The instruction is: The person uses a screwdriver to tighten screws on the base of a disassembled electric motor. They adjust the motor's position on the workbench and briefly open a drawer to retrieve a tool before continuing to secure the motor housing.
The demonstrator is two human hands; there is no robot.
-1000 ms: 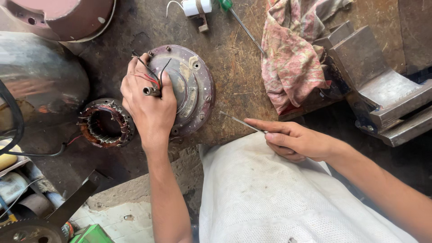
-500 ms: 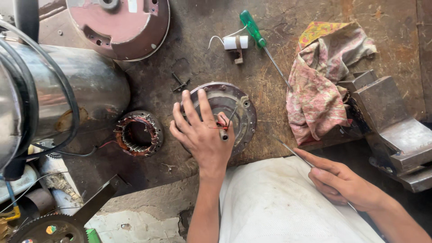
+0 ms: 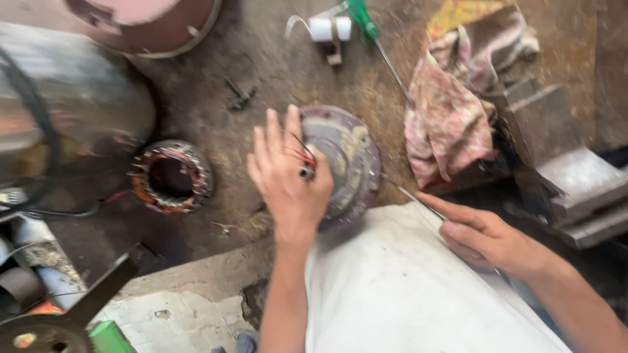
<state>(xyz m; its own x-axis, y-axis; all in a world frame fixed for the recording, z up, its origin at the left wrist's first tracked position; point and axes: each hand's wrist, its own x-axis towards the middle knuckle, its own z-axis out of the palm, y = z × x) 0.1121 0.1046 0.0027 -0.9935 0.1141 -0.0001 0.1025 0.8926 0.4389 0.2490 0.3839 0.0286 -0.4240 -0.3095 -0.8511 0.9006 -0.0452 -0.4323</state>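
At the far left a large, dull-grey metal drum (image 3: 72,111) curves out of view, its edge cut off by the frame and smeared by blur. Just right of it, on the dark, gritty workbench (image 3: 261,72), lies a ring-shaped stator (image 3: 171,176), its coppery, reddish windings packed around a round hole. Above, a reddish-brown round cover (image 3: 150,19) is cropped by the top edge.

The left hand (image 3: 288,176) lies flat, fingers spread and straight, pressing on the left half of a round, greyish-purple metal end cover (image 3: 347,160) with a stepped, raised centre. Thin red and black wires (image 3: 299,153) run between the fingers; whether any finger pinches them is too blurred to tell. The cover's left part is hidden under the palm.

Beyond it, a green-handled screwdriver (image 3: 363,16) and a small white cylinder (image 3: 329,28) rest near the top edge. A crumpled pink patterned rag (image 3: 451,124) lies right of the cover, beside blocky grey steel pieces (image 3: 569,170).

The right hand (image 3: 487,238) rests on white cloth (image 3: 399,287), fingers curled closed around a thin metal rod (image 3: 409,194) whose tip points at the cover's lower right rim; whether the tip touches the rim is unclear.
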